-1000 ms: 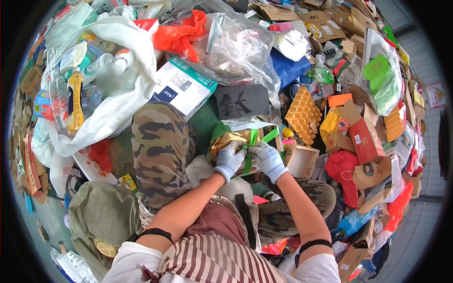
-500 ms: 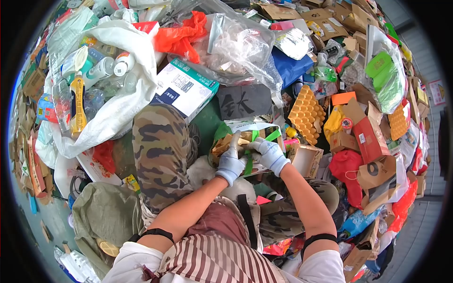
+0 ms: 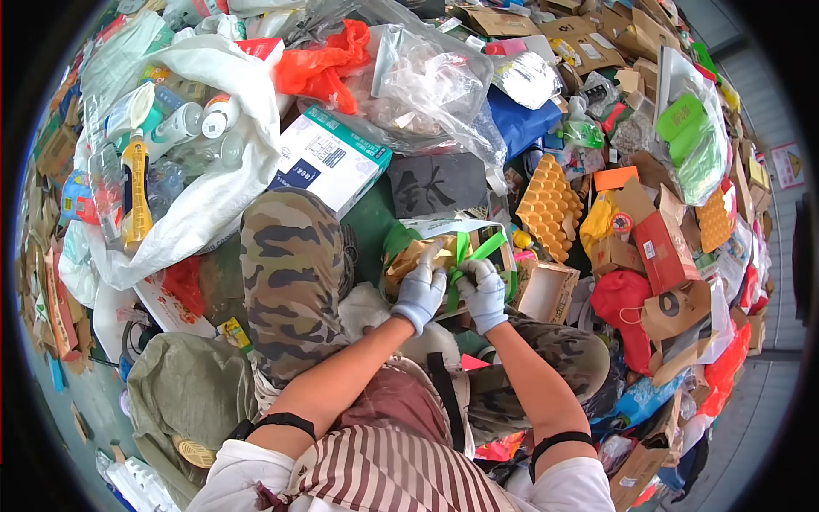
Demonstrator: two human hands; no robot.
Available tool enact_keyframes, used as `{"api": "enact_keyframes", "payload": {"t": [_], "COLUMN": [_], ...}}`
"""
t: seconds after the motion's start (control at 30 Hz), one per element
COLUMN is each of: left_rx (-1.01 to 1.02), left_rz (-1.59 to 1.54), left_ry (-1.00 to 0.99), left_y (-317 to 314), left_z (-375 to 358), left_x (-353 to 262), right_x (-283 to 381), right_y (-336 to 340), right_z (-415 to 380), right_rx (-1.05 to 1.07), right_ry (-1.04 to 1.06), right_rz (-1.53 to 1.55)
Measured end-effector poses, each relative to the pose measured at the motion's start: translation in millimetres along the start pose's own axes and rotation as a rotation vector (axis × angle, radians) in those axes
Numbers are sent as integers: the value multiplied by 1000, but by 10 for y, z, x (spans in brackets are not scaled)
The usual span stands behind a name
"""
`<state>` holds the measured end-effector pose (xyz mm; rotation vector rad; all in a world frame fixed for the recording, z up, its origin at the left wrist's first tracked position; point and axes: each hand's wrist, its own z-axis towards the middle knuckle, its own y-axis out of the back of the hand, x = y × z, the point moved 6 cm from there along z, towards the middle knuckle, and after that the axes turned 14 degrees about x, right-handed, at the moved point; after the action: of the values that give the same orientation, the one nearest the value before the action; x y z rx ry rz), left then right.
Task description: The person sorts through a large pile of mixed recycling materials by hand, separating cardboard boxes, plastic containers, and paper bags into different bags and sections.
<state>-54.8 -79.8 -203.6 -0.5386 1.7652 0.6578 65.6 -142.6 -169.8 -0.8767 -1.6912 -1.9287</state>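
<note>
A package [image 3: 411, 258] with brown and white wrapping rests in front of me between my legs, with a green ribbon [image 3: 488, 246] across it. My left hand [image 3: 421, 292], in a pale work glove, grips the near left part of the package, its fingers partly hidden. In the same kind of glove, my right hand [image 3: 483, 294] pinches the green ribbon at the package's near right side. Beyond the package lies a dark board [image 3: 439, 183] with a brushed character. An open small box [image 3: 546, 290] sits just right of the package.
A white sack [image 3: 256, 162] of bottles stands at the left, beside a white and teal carton [image 3: 333, 158]. Egg trays [image 3: 550, 209], a red bag [image 3: 624, 307] and cardboard boxes [image 3: 665, 247] are heaped on the right. Clear plastic sheeting [image 3: 435, 81] lies at the back.
My right hand has drawn slightly left and turned more upright, now pinching the ribbon, which stands up more. My left hand stays at the package with its fingers more curled.
</note>
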Motion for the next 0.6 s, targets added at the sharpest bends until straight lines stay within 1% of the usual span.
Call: {"api": "enact_keyframes", "payload": {"t": [0.03, 0.07, 0.1, 0.17, 0.2, 0.3, 0.37, 0.4, 0.43, 0.47, 0.6], "left_rx": [78, 111, 111, 33, 43, 185, 368, 334, 344, 358, 326], "left_rz": [103, 51, 45, 196, 195, 96, -453, -558, -551, -618, -692], "left_ry": [166, 101, 101, -110, -111, -52, 121, 72, 73, 36, 35], "left_y": [-2, -37, -50, -60, -94, -166, -248, -303, -319, -334, -346], "left_z": [15, 7, 9, 27, 55, 124, 109, 136, 160, 189, 182], "left_x": [38, -6, 14, -38, 37, 210, 290, 350, 377, 386, 357], "right_x": [11, -4, -25, -32, -26, 1, 37, 45, 49, 57, 73], "right_y": [-9, -21, -28, -31, -29, -21, 9, 15, 19, 42, 62], "right_z": [-20, -37, -53, -79, -102, -157, -162, -164, -171, -182, -175], "right_rx": [4, 2, -1, 9, -4, -26, -33, -9, 16, 7, 126], "right_ry": [-1, -37, -74, -84, -77, -62, -44, -71, -98, -104, -99], "right_rz": [-4, 20, 46, 46, 45, 47, 47, 53, 61, 62, 68]}}
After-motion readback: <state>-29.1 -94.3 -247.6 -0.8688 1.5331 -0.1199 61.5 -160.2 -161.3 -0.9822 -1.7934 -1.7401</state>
